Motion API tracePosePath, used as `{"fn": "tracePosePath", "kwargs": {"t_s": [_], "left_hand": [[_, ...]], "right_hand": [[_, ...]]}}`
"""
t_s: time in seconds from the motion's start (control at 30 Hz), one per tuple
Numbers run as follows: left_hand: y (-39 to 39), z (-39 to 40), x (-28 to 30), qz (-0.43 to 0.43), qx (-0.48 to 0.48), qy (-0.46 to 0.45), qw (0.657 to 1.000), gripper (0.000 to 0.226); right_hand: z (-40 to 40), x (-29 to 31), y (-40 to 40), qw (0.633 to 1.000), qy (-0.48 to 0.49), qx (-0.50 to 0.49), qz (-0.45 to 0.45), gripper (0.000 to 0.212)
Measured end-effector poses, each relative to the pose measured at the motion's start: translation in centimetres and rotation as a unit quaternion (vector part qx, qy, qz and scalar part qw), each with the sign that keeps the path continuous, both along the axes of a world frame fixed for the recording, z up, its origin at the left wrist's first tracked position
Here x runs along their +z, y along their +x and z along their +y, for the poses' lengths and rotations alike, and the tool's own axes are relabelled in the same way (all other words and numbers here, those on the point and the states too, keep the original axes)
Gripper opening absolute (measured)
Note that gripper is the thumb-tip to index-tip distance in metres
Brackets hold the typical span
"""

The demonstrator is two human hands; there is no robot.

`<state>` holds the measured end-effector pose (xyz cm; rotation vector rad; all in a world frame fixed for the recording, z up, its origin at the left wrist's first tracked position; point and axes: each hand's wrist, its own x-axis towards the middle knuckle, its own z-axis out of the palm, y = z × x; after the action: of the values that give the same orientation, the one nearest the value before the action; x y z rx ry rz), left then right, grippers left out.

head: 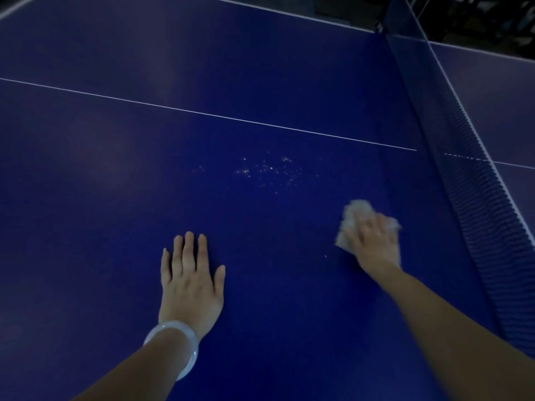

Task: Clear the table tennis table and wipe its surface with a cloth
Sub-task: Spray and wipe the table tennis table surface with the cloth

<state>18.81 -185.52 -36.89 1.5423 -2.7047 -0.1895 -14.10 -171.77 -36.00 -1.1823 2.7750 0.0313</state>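
Left hand (pixel 189 282), pale bangle (pixel 176 347) at wrist: flat on blue table (pixel 86 169), fingers straight, holding nothing. Right hand (pixel 372 241): nearer the net (pixel 474 169), fingers blurred, pressing down a crumpled whitish cloth (pixel 357 211). Speckled droplets (pixel 269 170): ahead and left of cloth, right hand closer; likely next pass

I am seeing my right hand (pixel 373 241) smeared by blur, so its fingers are not reading clearly. It is covering most of the cloth (pixel 351 215), whose edges are also blurring. The net (pixel 474 180) is running out of frame at the right edge. Both my forearms are getting cut off at the bottom.
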Motion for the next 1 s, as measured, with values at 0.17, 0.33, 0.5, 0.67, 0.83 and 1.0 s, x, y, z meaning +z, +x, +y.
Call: {"fn": "tracePosePath", "kwargs": {"t_s": [0.17, 0.33, 0.5, 0.67, 0.83, 1.0], "left_hand": [[0.0, -0.1, -0.2, 0.0, -0.003, 0.01, 1.0, 0.071], [0.0, 0.0, 0.1, -0.007, -0.008, 0.018, 1.0, 0.072], [0.0, -0.1, -0.1, -0.003, -0.006, 0.019, 1.0, 0.072], [0.0, -0.1, 0.2, -0.004, -0.008, 0.028, 1.0, 0.071], [0.1, -0.1, 0.5, -0.013, -0.017, 0.026, 0.999, 0.071], [0.2, -0.1, 0.5, -0.014, -0.016, 0.039, 0.999, 0.072]], "right_hand": [[4.2, 0.1, 6.9, 0.955, -0.065, -0.286, -0.037, 0.061], [-3.6, -1.1, 13.4, 0.995, -0.059, -0.065, -0.04, 0.063], [-1.1, -0.9, 6.1, 0.998, -0.003, -0.06, 0.02, 0.078], [4.8, -0.3, 10.9, 0.949, -0.079, -0.303, -0.026, 0.059], [-3.2, -1.3, 19.5, 0.994, -0.051, -0.096, -0.002, 0.064], [-4.4, -0.5, 13.8, 1.0, -0.007, 0.021, 0.009, 0.066]]}}
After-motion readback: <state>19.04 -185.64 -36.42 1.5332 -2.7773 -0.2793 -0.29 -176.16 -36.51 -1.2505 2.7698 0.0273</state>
